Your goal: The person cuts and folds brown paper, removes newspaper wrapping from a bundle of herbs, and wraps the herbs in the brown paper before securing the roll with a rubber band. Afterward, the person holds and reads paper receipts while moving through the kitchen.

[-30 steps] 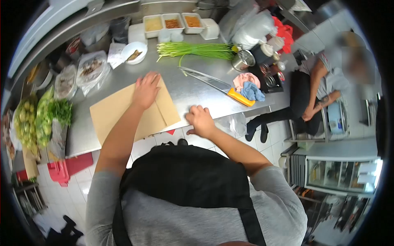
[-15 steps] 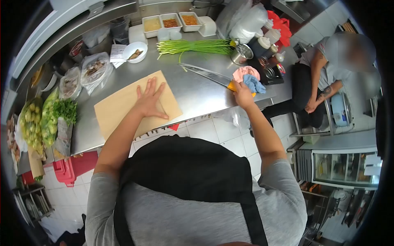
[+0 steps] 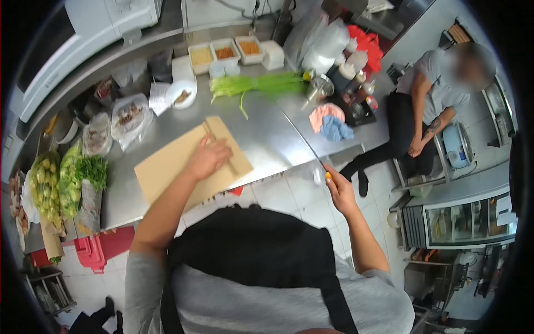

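Observation:
A flat piece of brown paper point(image 3: 172, 161), which looks like a paper bag with a folded strip near its right side, lies on the steel counter point(image 3: 267, 147). My left hand point(image 3: 208, 160) rests on it with bent fingers closed at the strip; the fingertips are partly hidden. In my right hand point(image 3: 340, 192) is a long knife point(image 3: 303, 139) with an orange handle, held in front of the counter's edge. Its thin blade points up and left over the steel. Pink and blue cloths point(image 3: 334, 123) lie crumpled beyond the knife.
Green stalks point(image 3: 256, 84) lie at the back near a metal pot point(image 3: 320, 88) and sauce bottles point(image 3: 347, 71). Food trays point(image 3: 225, 51) and a white bowl point(image 3: 181, 94) stand behind the paper. Bagged greens point(image 3: 69, 172) sit left. Another person point(image 3: 423, 100) sits at right.
My right hand has lifted the knife off the counter beside the cloths and drawn it towards me. My left hand's spread fingers have curled, and the paper's folded strip shows more clearly.

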A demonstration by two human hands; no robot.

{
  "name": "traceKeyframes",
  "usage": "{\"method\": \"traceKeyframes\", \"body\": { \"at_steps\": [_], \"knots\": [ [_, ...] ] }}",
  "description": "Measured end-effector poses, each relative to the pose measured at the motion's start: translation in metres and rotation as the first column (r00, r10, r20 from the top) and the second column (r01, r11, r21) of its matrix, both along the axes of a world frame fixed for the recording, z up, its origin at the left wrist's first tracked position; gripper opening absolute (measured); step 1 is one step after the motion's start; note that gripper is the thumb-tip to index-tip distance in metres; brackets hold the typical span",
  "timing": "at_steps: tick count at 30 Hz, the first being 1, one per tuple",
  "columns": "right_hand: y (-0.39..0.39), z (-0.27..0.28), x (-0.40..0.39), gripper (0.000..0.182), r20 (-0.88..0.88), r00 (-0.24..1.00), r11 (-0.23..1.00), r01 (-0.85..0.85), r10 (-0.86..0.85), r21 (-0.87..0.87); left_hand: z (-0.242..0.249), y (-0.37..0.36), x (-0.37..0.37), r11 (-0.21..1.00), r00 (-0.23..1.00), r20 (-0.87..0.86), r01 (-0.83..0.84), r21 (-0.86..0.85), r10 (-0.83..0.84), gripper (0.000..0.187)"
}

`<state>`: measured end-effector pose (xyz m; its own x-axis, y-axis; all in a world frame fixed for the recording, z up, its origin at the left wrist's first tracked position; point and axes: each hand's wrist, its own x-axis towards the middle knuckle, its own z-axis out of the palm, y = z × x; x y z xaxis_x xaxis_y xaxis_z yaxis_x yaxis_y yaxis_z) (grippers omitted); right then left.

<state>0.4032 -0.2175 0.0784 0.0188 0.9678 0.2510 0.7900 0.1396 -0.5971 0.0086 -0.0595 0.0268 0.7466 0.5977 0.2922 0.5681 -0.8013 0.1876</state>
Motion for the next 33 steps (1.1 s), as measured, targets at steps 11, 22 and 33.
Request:
{"method": "traceKeyframes", "body": {
  "at_steps": [11, 22, 33],
  "knots": [
    [-0.091, -0.028, -0.095, 0.038, 0.276, 0.960, 0.991, 0.086, -0.056, -0.098, 0.024, 0.049, 0.027, 0.982, 0.982, -0.007, 0.191, -0.010, -0.191, 0.011],
    [-0.060, -0.045, -0.166, 0.051, 0.256, 0.964, 0.979, 0.120, -0.075, -0.164, 0.004, -0.034, 0.023, 0.995, 0.961, 0.270, -0.080, 0.059, 0.061, 0.018],
    [-0.030, -0.063, -0.182, 0.053, 0.238, 0.970, 0.989, 0.080, -0.049, -0.121, -0.001, -0.037, 0.030, 0.859, 0.887, -0.118, -0.461, -0.222, 0.446, 0.100]
  ]
}}
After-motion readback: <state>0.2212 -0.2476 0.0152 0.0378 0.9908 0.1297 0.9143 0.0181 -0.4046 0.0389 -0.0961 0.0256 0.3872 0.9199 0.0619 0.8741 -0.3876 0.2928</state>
